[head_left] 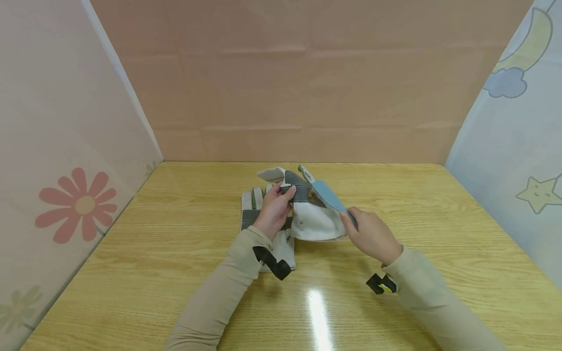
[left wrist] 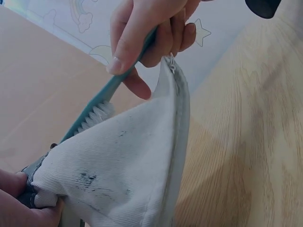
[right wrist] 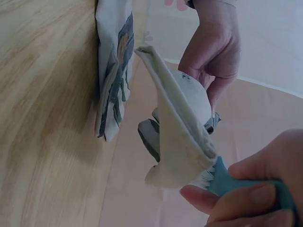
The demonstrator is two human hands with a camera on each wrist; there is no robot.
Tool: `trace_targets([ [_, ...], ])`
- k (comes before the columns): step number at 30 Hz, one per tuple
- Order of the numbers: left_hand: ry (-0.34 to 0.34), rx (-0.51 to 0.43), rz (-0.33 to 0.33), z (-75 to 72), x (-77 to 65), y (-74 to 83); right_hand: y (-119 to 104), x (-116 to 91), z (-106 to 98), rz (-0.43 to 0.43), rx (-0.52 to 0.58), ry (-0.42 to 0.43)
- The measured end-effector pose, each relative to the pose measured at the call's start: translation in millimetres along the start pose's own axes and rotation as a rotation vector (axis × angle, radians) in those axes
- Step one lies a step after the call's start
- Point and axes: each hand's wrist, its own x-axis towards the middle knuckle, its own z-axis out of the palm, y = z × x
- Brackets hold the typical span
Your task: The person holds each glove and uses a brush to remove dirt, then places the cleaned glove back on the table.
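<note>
A white and grey work glove [head_left: 317,222] is held up over the table, its wide white cuff toward the right. My left hand [head_left: 274,207] pinches its grey part between thumb and fingers. The left wrist view shows dark smudges on the white cuff [left wrist: 118,161]. My right hand [head_left: 372,234] grips the handle of a blue brush [head_left: 329,196]. White bristles [left wrist: 97,116] face the glove and lie right along its surface. A second, matching glove [head_left: 251,219] lies flat on the table beneath my left hand, partly covered by it.
The wooden table [head_left: 184,273] reaches back to a plain brownish wall [head_left: 307,97]. Patterned panels stand on both sides, with a flower [head_left: 83,204] at left and a star [head_left: 541,194] at right. Black wrist mounts [head_left: 272,263] sit on both sleeves.
</note>
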Motion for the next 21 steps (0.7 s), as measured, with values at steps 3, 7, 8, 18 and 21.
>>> trace_targets([
  [3,0.000,-0.005,-0.003,0.0,0.0,-0.4,0,1,-2,-0.013,0.005,0.037],
  [7,-0.015,0.024,-0.001,0.8,-0.9,-1.3,-2,5,-2,-0.022,0.029,0.085],
  [8,-0.019,0.034,-0.001,1.1,-1.7,-1.5,-2,7,-2,-0.020,0.036,0.085],
  [18,-0.008,-0.005,-0.006,1.3,-1.2,-0.8,-2,8,1,0.009,0.028,0.006],
  [21,0.002,-0.023,0.000,0.0,-0.2,0.3,-2,5,0,0.001,0.021,-0.003],
])
